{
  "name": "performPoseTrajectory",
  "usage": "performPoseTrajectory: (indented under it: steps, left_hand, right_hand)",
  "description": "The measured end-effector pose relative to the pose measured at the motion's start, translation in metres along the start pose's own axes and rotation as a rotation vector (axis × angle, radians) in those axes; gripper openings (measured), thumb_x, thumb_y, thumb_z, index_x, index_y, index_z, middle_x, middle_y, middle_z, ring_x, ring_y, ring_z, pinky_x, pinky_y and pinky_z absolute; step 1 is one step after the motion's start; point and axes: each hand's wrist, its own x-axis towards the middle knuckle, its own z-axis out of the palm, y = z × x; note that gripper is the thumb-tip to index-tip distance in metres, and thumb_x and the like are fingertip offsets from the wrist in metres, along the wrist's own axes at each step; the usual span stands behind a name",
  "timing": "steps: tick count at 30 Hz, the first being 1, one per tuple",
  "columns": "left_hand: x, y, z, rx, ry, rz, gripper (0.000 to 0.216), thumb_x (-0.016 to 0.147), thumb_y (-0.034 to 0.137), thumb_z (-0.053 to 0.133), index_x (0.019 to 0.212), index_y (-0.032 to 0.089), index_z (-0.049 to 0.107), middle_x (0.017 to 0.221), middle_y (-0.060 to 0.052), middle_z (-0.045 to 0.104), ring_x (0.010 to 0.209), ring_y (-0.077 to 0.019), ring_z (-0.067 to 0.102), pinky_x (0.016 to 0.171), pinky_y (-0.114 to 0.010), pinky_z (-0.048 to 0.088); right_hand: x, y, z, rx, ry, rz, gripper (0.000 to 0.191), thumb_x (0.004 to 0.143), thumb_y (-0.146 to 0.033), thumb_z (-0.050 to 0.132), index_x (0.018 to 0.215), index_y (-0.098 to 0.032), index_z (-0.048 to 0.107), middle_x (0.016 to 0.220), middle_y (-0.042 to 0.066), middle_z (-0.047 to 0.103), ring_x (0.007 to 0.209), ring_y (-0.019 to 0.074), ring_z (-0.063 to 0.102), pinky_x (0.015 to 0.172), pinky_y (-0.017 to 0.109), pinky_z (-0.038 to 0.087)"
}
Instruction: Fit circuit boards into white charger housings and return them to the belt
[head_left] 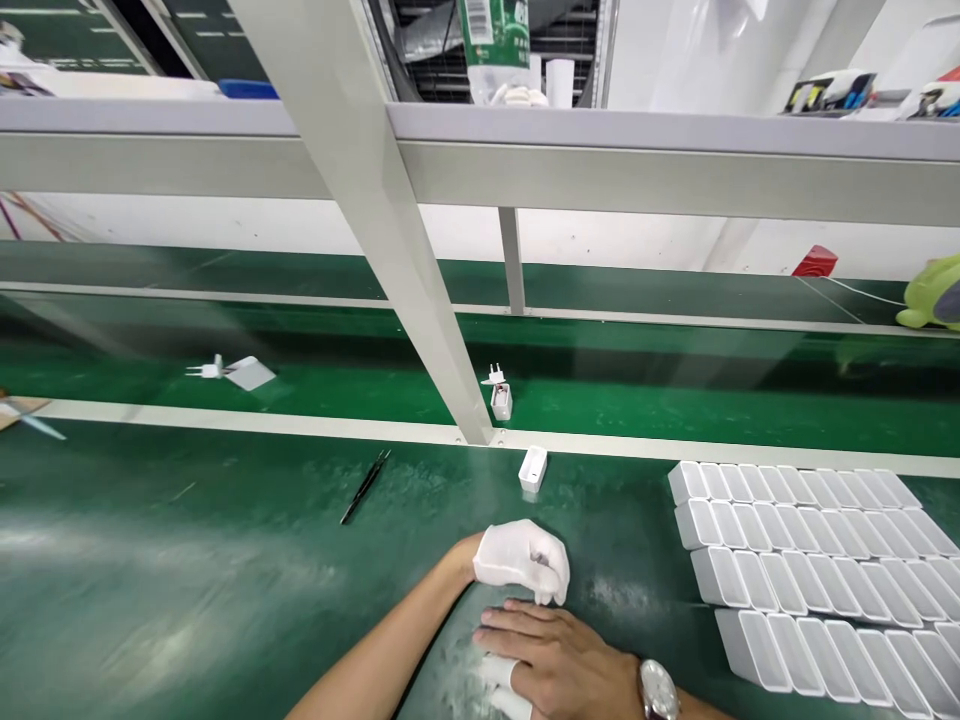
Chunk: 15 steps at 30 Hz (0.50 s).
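Observation:
My left hand (523, 562), in a white glove, rests on the green table with its fingers curled inward. Whatever those fingers may hold is hidden from view. Just nearer to me lies my right hand (559, 655), palm down with fingers stretched out, white covers on some fingers and a watch (658, 690) on the wrist. Beyond the left hand stands a small white open plastic case (533, 468). Black tweezers (365, 487) lie on the table to the left.
Several rows of white open plastic cases (795, 530) fill the right side. A slanting metal post (405, 240) meets the rail (615, 446). Behind it are a white case (501, 402) with a plug piece and another plug (210, 369). A shelf (675, 180) crosses above.

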Motion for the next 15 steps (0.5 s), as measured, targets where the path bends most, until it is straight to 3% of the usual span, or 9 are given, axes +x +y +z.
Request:
performPoseTrajectory:
  steps: [5, 11, 15]
  left_hand:
    - [0.0011, 0.0029, 0.0025, -0.009, 0.041, -0.033, 0.041, 0.078, 0.056, 0.078, 0.087, 0.016, 0.078, 0.083, -0.007, 0.073, 0.068, -0.0139, 0.064, 0.064, -0.024, 0.052]
    - [0.0020, 0.0009, 0.0007, 0.027, 0.028, 0.012, 0.039, 0.077, 0.049, 0.081, 0.095, 0.016, 0.080, 0.093, -0.009, 0.074, 0.077, -0.0148, 0.066, 0.067, -0.022, 0.054]
    - [0.0031, -0.0005, -0.0003, -0.033, 0.065, 0.018, 0.040, 0.078, 0.049, 0.081, 0.094, 0.012, 0.079, 0.089, -0.009, 0.074, 0.071, -0.0130, 0.065, 0.066, -0.022, 0.053]
  right_hand:
    - [0.0030, 0.0037, -0.0056, -0.011, 0.002, -0.006, 0.045, 0.109, -0.040, 0.041, 0.092, -0.017, 0.076, 0.152, 0.003, 0.053, 0.152, 0.0199, 0.031, 0.129, 0.032, 0.022]
    - [0.0030, 0.0059, -0.0019, 0.081, 0.017, 0.014, 0.040, 0.109, -0.033, 0.043, 0.097, -0.014, 0.076, 0.149, 0.003, 0.056, 0.150, 0.0181, 0.034, 0.128, 0.030, 0.023]
    - [0.0035, 0.0076, -0.0034, 0.162, 0.009, 0.028, 0.043, 0.109, -0.037, 0.042, 0.103, -0.012, 0.075, 0.148, 0.006, 0.058, 0.149, 0.0185, 0.036, 0.127, 0.031, 0.023]
